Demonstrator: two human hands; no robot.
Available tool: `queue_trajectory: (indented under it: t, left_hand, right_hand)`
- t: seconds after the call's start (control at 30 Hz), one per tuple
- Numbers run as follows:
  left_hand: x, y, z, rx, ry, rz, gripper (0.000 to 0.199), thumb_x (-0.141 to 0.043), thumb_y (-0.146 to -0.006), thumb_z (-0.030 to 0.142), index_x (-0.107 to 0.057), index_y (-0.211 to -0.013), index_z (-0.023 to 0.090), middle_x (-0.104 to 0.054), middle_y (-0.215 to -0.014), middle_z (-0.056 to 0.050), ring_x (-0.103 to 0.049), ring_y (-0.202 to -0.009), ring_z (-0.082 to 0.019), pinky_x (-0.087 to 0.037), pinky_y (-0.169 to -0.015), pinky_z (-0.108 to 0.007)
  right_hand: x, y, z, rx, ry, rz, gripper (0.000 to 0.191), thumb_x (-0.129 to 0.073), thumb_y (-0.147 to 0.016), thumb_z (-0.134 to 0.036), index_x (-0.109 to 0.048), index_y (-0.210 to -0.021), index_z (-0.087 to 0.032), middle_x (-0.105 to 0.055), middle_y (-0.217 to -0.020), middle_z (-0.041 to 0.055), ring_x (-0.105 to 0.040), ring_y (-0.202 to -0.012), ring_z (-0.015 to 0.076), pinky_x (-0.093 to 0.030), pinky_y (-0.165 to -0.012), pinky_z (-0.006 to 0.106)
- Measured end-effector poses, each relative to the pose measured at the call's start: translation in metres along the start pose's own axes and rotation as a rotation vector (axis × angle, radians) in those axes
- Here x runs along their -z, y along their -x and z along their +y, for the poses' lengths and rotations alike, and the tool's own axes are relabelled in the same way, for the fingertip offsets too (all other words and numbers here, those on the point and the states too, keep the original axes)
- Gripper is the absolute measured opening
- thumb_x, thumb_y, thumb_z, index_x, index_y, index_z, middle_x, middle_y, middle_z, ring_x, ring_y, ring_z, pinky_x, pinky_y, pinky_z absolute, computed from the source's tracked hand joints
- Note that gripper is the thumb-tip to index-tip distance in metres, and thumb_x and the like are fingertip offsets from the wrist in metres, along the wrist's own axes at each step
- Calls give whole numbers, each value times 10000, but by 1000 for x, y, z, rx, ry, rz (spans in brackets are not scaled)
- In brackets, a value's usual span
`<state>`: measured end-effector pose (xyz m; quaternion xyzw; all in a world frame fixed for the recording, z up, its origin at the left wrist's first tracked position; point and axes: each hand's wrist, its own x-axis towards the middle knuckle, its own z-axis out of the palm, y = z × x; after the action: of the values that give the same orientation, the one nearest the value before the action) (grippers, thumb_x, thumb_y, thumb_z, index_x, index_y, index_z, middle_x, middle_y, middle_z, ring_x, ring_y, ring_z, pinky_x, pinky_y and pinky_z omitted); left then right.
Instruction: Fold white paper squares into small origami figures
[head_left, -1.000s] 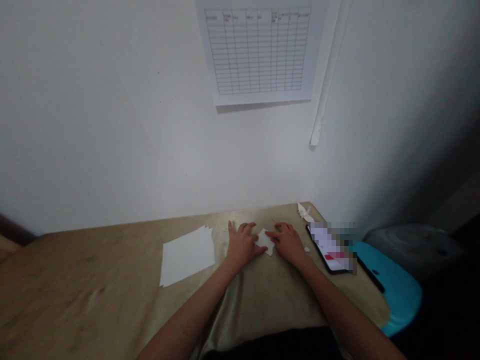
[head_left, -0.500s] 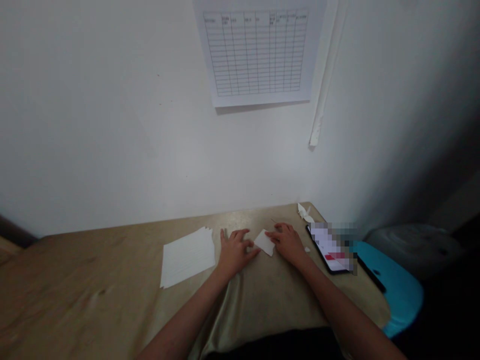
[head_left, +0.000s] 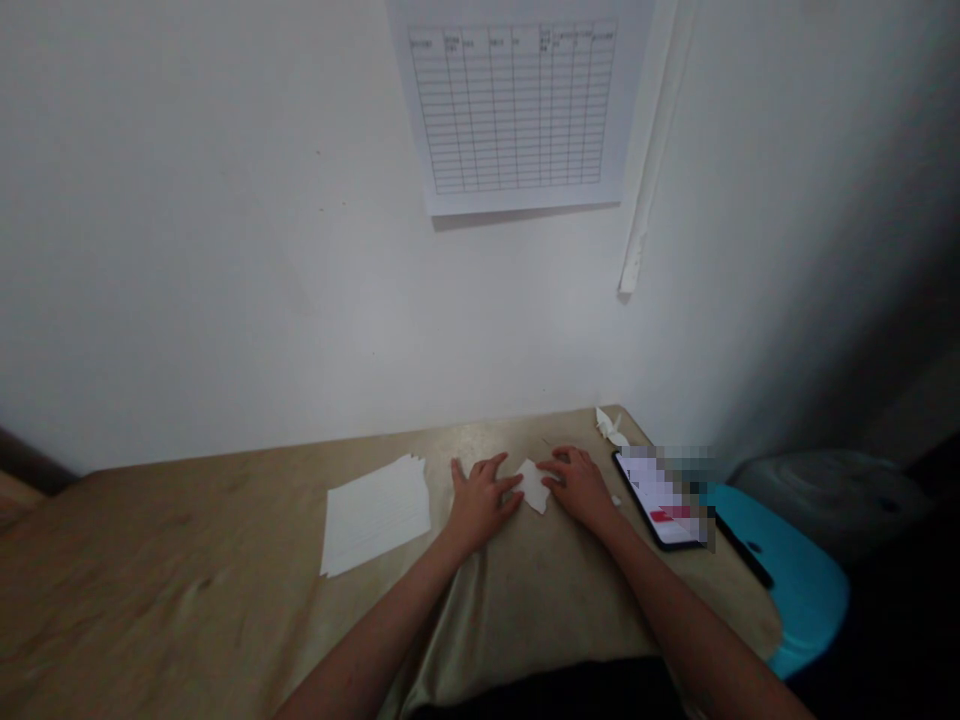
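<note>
A small folded piece of white paper (head_left: 534,488) lies on the brown-covered table between my two hands. My left hand (head_left: 480,505) rests at its left side with the fingers spread, fingertips at the paper's left edge. From the right, my right hand (head_left: 581,488) touches the paper's right edge with its fingertips, the fingers apart. A stack of white paper sheets (head_left: 376,515) lies to the left of my left hand.
A phone (head_left: 660,500) with a lit screen lies to the right, near a folded white paper figure (head_left: 611,427) and a small white scrap (head_left: 616,501). A turquoise stool (head_left: 806,580) stands beyond the table's right edge. A printed chart (head_left: 517,110) hangs on the wall.
My left hand has shifted slightly right, its fingertips now at the paper's edge. The paper's outline looks narrower and more irregular. My right hand has moved only a little.
</note>
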<state>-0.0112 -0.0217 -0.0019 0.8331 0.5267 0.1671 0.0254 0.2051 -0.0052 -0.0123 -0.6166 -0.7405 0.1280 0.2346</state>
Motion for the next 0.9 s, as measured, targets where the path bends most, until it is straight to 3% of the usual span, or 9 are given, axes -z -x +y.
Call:
queue_trajectory:
  t: [0.27, 0.47, 0.9]
  left_hand:
    - [-5, -22, 2, 27, -99, 25, 345, -517, -934, 513, -622, -1259, 461, -415, -1549, -30, -428, -1335, -348, -25, -1058, -828]
    - [-3, -34, 6, -47, -160, 68, 328, -552, -913, 504, -658, -1216, 440, -422, -1545, -7, -417, -1340, -367, 30, -1071, -820]
    - [6, -26, 9, -123, -179, 82, 319, -550, -924, 474, -673, -1206, 389, -432, -1546, -2, -440, -1333, -347, 84, -1106, -787]
  right_hand:
    - [0, -3, 0, -7, 11, -21, 310, -664, -868, -308, -707, -1174, -331, -572, -1300, 62, -472, -1252, 241, -340, -1074, 366]
    - [1, -3, 0, -5, 23, -26, 298, -657, -874, -315, -711, -1167, -331, -572, -1302, 65, -473, -1248, 241, -344, -1065, 361]
    - [5, -2, -4, -12, 18, -21, 252, -659, -876, -313, -738, -1114, -303, -581, -1284, 72, -486, -1236, 237, -359, -1053, 353]
